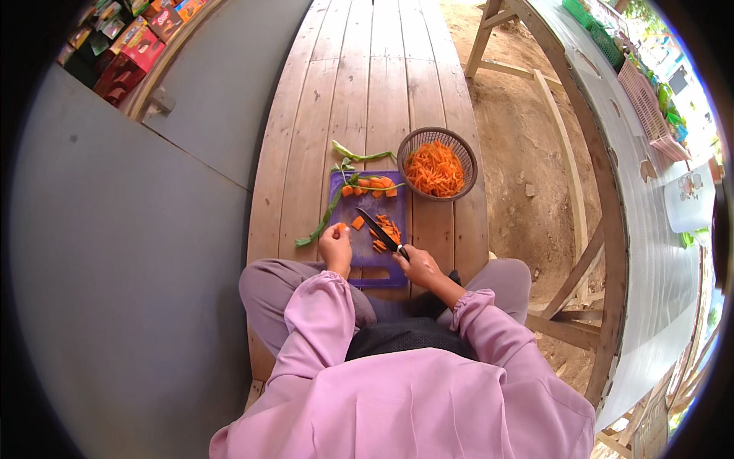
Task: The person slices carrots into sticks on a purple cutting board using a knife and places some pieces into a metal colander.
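My right hand [420, 265] grips a black-bladed knife [376, 229], its blade slanting up and left over a purple cutting board [362, 252]. Between the fingertips of my left hand [335, 249], at the board's left edge, is a small orange carrot piece [341, 228]. A flat carrot slice [358, 222] lies near the knife tip. Cut carrot sticks [390, 228] are heaped on the board's right side, partly behind the blade. Several carrot chunks [377, 185] sit along the far end. Touching the board's far right corner area, a brown mesh basket [471, 172] holds shredded carrot [434, 168].
Green onion stalks [362, 155] and leaves [321, 228] lie around the board on the wooden plank bench [367, 92]. A grey wall panel [126, 229] borders the left. To the right, past bare ground [510, 155], stands a wooden-framed table [648, 229] with a pink basket [651, 109].
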### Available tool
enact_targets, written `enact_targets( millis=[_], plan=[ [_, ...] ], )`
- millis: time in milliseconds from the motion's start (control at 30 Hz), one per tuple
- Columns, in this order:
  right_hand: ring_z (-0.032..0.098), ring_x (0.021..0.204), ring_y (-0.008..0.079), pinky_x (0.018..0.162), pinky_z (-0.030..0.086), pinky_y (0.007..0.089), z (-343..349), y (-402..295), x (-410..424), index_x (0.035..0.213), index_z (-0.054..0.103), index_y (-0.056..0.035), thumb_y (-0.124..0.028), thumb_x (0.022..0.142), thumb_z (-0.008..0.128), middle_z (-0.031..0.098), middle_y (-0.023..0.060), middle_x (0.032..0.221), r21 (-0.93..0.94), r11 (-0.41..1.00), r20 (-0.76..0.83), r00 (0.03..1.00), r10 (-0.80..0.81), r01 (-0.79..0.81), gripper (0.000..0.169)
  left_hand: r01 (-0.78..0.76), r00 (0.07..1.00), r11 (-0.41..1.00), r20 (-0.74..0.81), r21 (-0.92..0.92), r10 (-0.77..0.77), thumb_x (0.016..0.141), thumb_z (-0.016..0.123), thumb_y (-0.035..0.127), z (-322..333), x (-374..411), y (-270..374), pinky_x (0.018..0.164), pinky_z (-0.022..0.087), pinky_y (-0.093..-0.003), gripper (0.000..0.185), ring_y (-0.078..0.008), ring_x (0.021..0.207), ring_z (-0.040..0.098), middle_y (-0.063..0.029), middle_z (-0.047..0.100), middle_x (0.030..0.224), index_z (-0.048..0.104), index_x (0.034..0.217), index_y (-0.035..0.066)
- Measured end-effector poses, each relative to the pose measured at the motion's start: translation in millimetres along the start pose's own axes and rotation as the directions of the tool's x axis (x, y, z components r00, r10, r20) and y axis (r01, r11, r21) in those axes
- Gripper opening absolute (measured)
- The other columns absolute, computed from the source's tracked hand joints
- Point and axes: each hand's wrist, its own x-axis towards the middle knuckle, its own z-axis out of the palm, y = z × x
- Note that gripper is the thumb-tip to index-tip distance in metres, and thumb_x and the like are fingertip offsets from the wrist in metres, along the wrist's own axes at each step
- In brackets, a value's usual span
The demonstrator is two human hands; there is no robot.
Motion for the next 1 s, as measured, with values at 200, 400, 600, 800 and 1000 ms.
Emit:
enact_targets(
  millis=[200, 400, 600, 800, 1000],
  plan=[
    [0.058, 0.083, 0.0391, 0.072, 0.044, 0.0464, 6.7, 7.1, -3.5, 0.094, 0.056, -0.0037, -0.033, 0.086, 0.051, 0.061, 0.0224, 0.084, -0.103, 0.995, 0.117, 0.993, 0.022, -0.01, 0.031, 0.214, 0.94, 0.971, 0.249, 0.106, -0.235, 0.083, 0.056, 0.005, 15.4, -49.0, 11.4, 0.043, 0.048, -0.0238, 0.01, -0.0136, 0.058, 0.062, -0.0098, 0.063, 0.075, 0.051, 0.09, -0.001],
    [0.059, 0.076, 0.0404, 0.066, 0.046, 0.0487, 4.8, 7.7, -2.1, 0.093, 0.052, -0.0053, -0.035, 0.086, 0.052, 0.061, 0.0228, 0.078, -0.26, 0.965, 0.049, 0.999, 0.002, 0.011, 0.03, 0.147, 0.923, 0.952, 0.308, 0.268, -0.229, 0.081, 0.057, 0.007, 19.8, -54.0, 7.5, 0.043, 0.049, -0.0259, 0.012, -0.0157, 0.053, 0.062, -0.0115, 0.064, 0.073, 0.05, 0.086, -0.001],
    [0.059, 0.069, 0.0409, 0.061, 0.045, 0.0494, 5.8, 6.5, -5.0, 0.09, 0.049, -0.0047, -0.032, 0.086, 0.051, 0.06, 0.0221, 0.073, -0.294, 0.952, 0.052, 0.996, -0.076, 0.088, 0.028, 0.038, 0.956, 0.909, 0.249, 0.416, -0.154, 0.075, 0.059, 0.006, 23.1, -46.6, -5.8, 0.045, 0.05, -0.0311, 0.015, -0.0205, 0.05, 0.062, -0.0146, 0.064, 0.072, 0.053, 0.085, -0.002],
    [0.061, 0.071, 0.0375, 0.061, 0.047, 0.0474, 1.4, -2.3, -12.0, 0.093, 0.048, -0.0036, -0.028, 0.087, 0.049, 0.062, 0.0199, 0.074, -0.35, 0.933, 0.071, 0.996, -0.058, 0.079, 0.025, 0.083, 0.944, 0.911, 0.262, 0.404, -0.202, 0.07, 0.058, 0.004, 19.8, -46.1, 3.0, 0.046, 0.051, -0.0328, 0.014, -0.0234, 0.053, 0.063, -0.0169, 0.063, 0.068, 0.054, 0.081, -0.004],
    [0.061, 0.07, 0.0377, 0.059, 0.047, 0.0477, 22.5, 9.7, -3.1, 0.092, 0.047, -0.004, -0.027, 0.087, 0.048, 0.062, 0.0197, 0.073, -0.339, 0.934, 0.025, 0.994, -0.109, 0.111, 0.023, 0.039, 0.948, 0.903, 0.269, 0.427, -0.168, 0.07, 0.059, 0.004, 16.6, -44.1, 2.4, 0.045, 0.05, -0.0324, 0.012, -0.0226, 0.052, 0.063, -0.0148, 0.062, 0.062, 0.055, 0.077, -0.004]
  ],
)
